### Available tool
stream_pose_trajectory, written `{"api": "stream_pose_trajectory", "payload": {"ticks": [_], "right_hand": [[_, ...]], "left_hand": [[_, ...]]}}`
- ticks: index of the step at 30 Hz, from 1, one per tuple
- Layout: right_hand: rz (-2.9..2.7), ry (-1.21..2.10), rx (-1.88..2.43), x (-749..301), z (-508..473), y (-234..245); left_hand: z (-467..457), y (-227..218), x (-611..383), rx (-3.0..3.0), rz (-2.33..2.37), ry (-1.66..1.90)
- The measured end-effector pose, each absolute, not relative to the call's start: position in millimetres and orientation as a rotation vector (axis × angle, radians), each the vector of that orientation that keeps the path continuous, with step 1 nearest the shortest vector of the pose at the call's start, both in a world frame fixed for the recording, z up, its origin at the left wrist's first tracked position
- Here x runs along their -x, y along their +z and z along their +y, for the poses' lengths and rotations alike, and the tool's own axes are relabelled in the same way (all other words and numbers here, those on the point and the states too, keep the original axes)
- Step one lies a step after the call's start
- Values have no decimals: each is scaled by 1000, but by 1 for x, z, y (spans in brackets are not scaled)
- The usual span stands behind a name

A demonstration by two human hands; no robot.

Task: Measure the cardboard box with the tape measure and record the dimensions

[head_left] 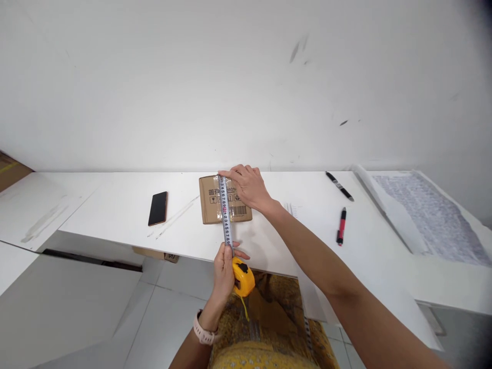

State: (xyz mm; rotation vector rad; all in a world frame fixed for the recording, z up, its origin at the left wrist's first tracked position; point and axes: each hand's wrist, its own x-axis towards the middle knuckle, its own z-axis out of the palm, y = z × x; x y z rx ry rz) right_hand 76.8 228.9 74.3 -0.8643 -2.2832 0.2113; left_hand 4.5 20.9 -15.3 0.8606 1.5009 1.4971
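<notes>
A small cardboard box (209,209) with printed symbols and clear tape lies on the white table. Across its top runs the pulled-out blade of a yellow tape measure (246,279), from the far edge toward me. My right hand (248,185) rests over the box's far right part, its fingers closed on the blade's end at the far edge. Just off the near side of the table, my left hand (225,269) pinches the blade beside the yellow case. The case hangs at that hand's right, with a yellow strap below it.
A dark phone (158,208) lies left of the box. To the right are a black pen (339,186), a red and black pen (342,226) and a written paper pad (426,215). A white wall (192,92) rises behind the table (115,205).
</notes>
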Motion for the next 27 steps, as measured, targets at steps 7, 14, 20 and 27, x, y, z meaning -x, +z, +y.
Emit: {"api": "stream_pose_trajectory", "payload": {"ticks": [7,14,20,27], "right_hand": [[-2262,208,887,-77,229,76],[-2171,62,820,-78,196,51],[-2316,214,585,-88,161,19],[-1445,1053,887,-205,154,57]], "left_hand": [[17,-14,-5,-776,1451,1553],[-21,0,-17,-683,1358,1756],[-28,6,-34,-731,1413,1573],[-25,-4,-44,-995,1404,1152]]}}
